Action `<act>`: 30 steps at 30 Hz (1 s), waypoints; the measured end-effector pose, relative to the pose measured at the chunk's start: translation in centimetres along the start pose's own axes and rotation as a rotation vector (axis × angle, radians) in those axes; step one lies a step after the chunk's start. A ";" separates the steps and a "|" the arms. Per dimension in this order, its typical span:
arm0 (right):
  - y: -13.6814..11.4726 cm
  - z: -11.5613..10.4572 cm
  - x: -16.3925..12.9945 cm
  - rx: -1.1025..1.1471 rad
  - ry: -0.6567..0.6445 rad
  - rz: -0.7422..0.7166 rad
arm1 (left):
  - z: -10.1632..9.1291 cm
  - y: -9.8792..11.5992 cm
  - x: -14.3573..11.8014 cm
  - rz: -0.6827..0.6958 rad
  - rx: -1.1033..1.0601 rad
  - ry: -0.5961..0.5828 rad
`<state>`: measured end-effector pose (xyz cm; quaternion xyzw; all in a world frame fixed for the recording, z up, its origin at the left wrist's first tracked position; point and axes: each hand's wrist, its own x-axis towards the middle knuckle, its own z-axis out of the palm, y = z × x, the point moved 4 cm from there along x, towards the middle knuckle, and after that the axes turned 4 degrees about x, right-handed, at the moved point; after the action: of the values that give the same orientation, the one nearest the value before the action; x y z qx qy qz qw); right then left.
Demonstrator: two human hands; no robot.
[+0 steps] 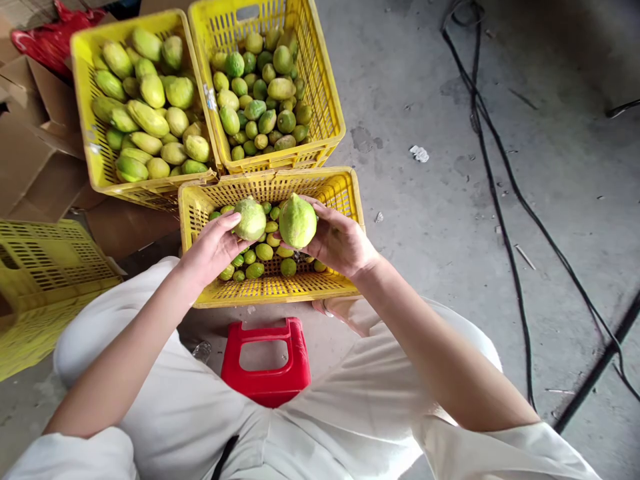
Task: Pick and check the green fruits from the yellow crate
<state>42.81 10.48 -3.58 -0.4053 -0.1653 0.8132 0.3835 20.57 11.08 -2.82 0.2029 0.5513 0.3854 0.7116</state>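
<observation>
My left hand [213, 248] holds a pale green lemon [250, 219] above the near yellow crate [345, 193]. My right hand [340, 241] grips a second, larger yellow-green lemon [297, 221] right beside it; the two fruits almost touch. Beneath them, several small green lemons [264, 252] lie on the crate's floor. I sit with white-trousered knees on either side of the crate.
Two fuller yellow crates stand behind: the left one [83, 80] with large lemons, the right one [325, 87] with smaller ones. A red stool [265, 357] sits between my legs. An upturned yellow crate [45, 267] and cardboard [30, 153] lie left. Black cables [500, 193] cross the concrete floor right.
</observation>
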 end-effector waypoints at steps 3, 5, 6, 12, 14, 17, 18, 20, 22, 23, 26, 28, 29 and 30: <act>0.4 -0.3 0.3 0.019 0.005 0.003 | 0.1 -0.1 0.1 -0.012 0.019 -0.046; 0.6 -0.4 0.5 0.014 0.001 0.009 | 0.1 -0.1 0.1 -0.018 0.020 -0.037; 0.6 -0.4 0.5 0.013 0.002 0.009 | 0.0 -0.1 0.1 -0.018 0.018 -0.026; 0.4 -0.5 0.1 0.029 0.022 -0.017 | 0.2 0.0 0.0 0.012 0.064 -0.079; 0.5 -0.4 0.1 0.027 0.004 0.005 | 0.3 0.0 0.0 0.021 0.082 -0.105; 0.7 -0.5 0.2 0.029 -0.012 0.026 | 0.2 -0.1 0.2 0.009 0.080 -0.116; 0.8 -0.6 0.3 0.028 -0.003 0.025 | 0.2 -0.2 0.2 0.000 0.076 -0.109; 0.9 -1.0 0.5 0.026 0.031 0.022 | 0.0 -0.2 0.4 -0.007 0.065 -0.078; 1.0 -1.3 0.6 0.036 0.064 0.025 | -0.3 -0.1 0.4 0.004 0.054 -0.047; 1.0 -1.4 0.7 0.044 0.074 0.028 | -0.4 -0.1 0.4 0.010 0.052 -0.040; 1.0 -1.6 0.8 0.066 0.100 0.036 | -0.6 0.0 0.4 0.017 0.061 -0.060; 0.9 -1.7 0.9 0.081 0.136 0.053 | -0.6 0.1 0.3 0.007 0.059 -0.075; 0.9 -1.7 1.0 0.090 0.168 0.074 | -0.6 0.1 0.3 -0.004 0.053 -0.076; 1.1 -1.8 1.1 0.100 0.213 0.105 | -0.6 0.0 0.4 -0.022 0.046 -0.073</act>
<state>43.28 10.58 -5.93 -0.4778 -0.0616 0.7918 0.3754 20.04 11.28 -3.22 0.2273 0.5360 0.3572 0.7304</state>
